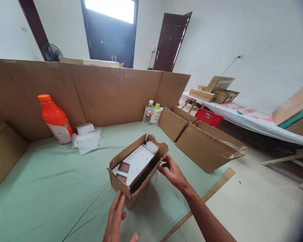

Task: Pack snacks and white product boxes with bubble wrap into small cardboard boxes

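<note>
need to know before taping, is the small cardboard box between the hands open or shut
Open. The small cardboard box has its top flaps standing up, and a white item shows inside.

Small brown cardboard box (137, 168), open-topped, flaps up, sitting tilted on the green table cover near the front edge. Inside: a white flat item (133, 164) with two dark square windows, lying slanted, and a bit of white foam wrap (152, 147) tucked at the far end
</note>
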{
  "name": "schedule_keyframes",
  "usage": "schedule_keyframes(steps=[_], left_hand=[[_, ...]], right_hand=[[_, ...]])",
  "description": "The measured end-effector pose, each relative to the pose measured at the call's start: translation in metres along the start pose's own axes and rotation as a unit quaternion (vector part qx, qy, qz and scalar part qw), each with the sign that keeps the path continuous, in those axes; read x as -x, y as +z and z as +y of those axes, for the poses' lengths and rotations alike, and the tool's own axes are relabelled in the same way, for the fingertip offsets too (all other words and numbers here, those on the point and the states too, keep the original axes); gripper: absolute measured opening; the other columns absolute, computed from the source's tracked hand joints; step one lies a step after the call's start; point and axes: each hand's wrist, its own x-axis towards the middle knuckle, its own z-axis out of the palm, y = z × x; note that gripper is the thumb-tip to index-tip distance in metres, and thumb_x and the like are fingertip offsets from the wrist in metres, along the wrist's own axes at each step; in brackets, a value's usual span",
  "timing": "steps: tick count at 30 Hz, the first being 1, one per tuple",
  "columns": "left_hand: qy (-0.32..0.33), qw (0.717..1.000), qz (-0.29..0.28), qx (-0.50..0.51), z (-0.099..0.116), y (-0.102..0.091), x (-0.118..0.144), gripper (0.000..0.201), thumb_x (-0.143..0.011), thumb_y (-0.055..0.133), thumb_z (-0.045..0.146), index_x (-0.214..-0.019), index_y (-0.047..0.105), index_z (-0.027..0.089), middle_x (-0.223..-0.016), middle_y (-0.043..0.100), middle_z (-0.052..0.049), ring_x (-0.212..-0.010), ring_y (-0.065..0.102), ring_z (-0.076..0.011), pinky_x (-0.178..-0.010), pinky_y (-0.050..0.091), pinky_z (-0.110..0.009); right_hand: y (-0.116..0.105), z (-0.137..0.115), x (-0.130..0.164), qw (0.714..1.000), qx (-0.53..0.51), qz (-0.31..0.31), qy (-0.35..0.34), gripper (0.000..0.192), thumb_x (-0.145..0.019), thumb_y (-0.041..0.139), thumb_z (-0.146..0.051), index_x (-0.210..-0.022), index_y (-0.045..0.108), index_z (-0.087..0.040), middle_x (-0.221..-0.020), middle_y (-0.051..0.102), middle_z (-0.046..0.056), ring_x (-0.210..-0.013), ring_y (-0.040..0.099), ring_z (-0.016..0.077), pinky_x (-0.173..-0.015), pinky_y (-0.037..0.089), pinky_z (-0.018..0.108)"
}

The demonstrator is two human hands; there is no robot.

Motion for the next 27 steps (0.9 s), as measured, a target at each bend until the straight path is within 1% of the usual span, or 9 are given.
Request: schedule_keyframes(steps=[4,8,12,14,17,19,23,25,27], left_hand=[[0.004,0.997,-0.077,-0.027,0.006,0.026,-0.003,0.093,-0.075,0.069,0.03,-0.156,0.026,0.037,-0.161,0.033,-0.009,-0.142,0.042,-0.0386,-0.098,0.056,-0.049],[0.055,0.992,-0.108,-0.027,0.01,0.05,-0.022,0.089,-0.075,0.066,0.03,-0.156,0.029,0.032,-0.166,0.02,-0.009,-0.144,0.039,-0.0377,-0.105,0.05,-0.049],[0.085,0.991,-0.094,-0.038,0.006,0.051,-0.041,0.056,-0.081,0.057,0.028,-0.137,0.057,0.025,-0.149,0.048,-0.014,-0.134,0.052,-0.0326,-0.106,0.05,-0.049],[0.051,0.994,-0.086,-0.05,0.002,0.041,-0.046,0.04,-0.084,0.054,0.026,-0.123,0.065,0.025,-0.13,0.061,-0.014,-0.12,0.062,-0.0293,-0.098,0.056,-0.045],[-0.008,0.996,-0.074,-0.057,-0.004,0.031,-0.045,0.03,-0.087,0.054,0.026,-0.114,0.067,0.024,-0.115,0.065,-0.013,-0.103,0.067,-0.0266,-0.082,0.06,-0.04],[-0.033,0.996,-0.059,-0.05,-0.005,0.035,-0.042,0.039,-0.086,0.053,0.026,-0.124,0.061,0.022,-0.124,0.06,-0.015,-0.11,0.064,-0.0285,-0.082,0.06,-0.04],[-0.059,0.996,-0.052,-0.037,-0.004,0.059,-0.041,0.072,-0.084,0.055,0.027,-0.152,0.031,0.021,-0.152,0.037,-0.018,-0.136,0.047,-0.0333,-0.09,0.058,-0.043],[-0.052,0.997,-0.044,-0.041,-0.004,0.065,-0.05,0.079,-0.083,0.058,0.028,-0.154,0.024,0.021,-0.154,0.033,-0.018,-0.14,0.041,-0.0334,-0.097,0.054,-0.044],[-0.041,0.998,-0.03,-0.043,-0.008,0.064,-0.07,0.083,-0.082,0.061,0.029,-0.154,0.022,0.02,-0.155,0.033,-0.019,-0.141,0.04,-0.0336,-0.104,0.05,-0.047]], right_hand=[[-0.012,0.017,-0.022,0.996,-0.093,0.013,0.003,0.057,-0.08,0.066,-0.035,-0.134,0.051,-0.025,-0.132,0.063,0.011,-0.116,0.062,0.0283,-0.092,0.054,0.044],[-0.015,0.035,-0.059,0.989,-0.148,0.033,-0.004,0.065,-0.076,0.072,-0.042,-0.135,0.052,-0.024,-0.134,0.063,0.012,-0.125,0.057,0.0305,-0.1,0.05,0.047],[-0.02,0.054,-0.072,0.988,-0.141,0.062,0.002,0.072,-0.074,0.074,-0.054,-0.135,0.054,-0.022,-0.144,0.055,0.015,-0.132,0.052,0.0316,-0.106,0.046,0.049],[-0.025,0.063,-0.067,0.992,-0.117,0.054,0.009,0.072,-0.077,0.072,-0.058,-0.136,0.054,-0.023,-0.146,0.053,0.014,-0.134,0.051,0.0312,-0.107,0.046,0.049],[-0.029,0.072,-0.066,0.993,-0.091,0.065,0.025,0.067,-0.081,0.064,-0.065,-0.135,0.057,-0.025,-0.144,0.057,0.012,-0.133,0.052,0.0299,-0.108,0.045,0.049],[-0.026,0.072,-0.078,0.991,-0.103,0.078,0.025,0.065,-0.085,0.055,-0.07,-0.133,0.059,-0.026,-0.142,0.059,0.01,-0.132,0.052,0.0286,-0.107,0.045,0.048],[-0.014,0.063,-0.107,0.99,-0.119,0.07,0.005,0.068,-0.088,0.04,-0.076,-0.122,0.065,-0.022,-0.128,0.068,0.007,-0.119,0.06,0.0279,-0.099,0.05,0.047],[-0.012,0.059,-0.101,0.991,-0.115,0.075,-0.001,0.067,-0.089,0.039,-0.075,-0.116,0.066,-0.02,-0.121,0.07,0.008,-0.113,0.062,0.0283,-0.098,0.05,0.047],[-0.016,0.061,-0.074,0.991,-0.09,0.102,-0.002,0.062,-0.089,0.044,-0.07,-0.117,0.065,-0.019,-0.12,0.07,0.009,-0.111,0.062,0.0284,-0.098,0.05,0.045]])
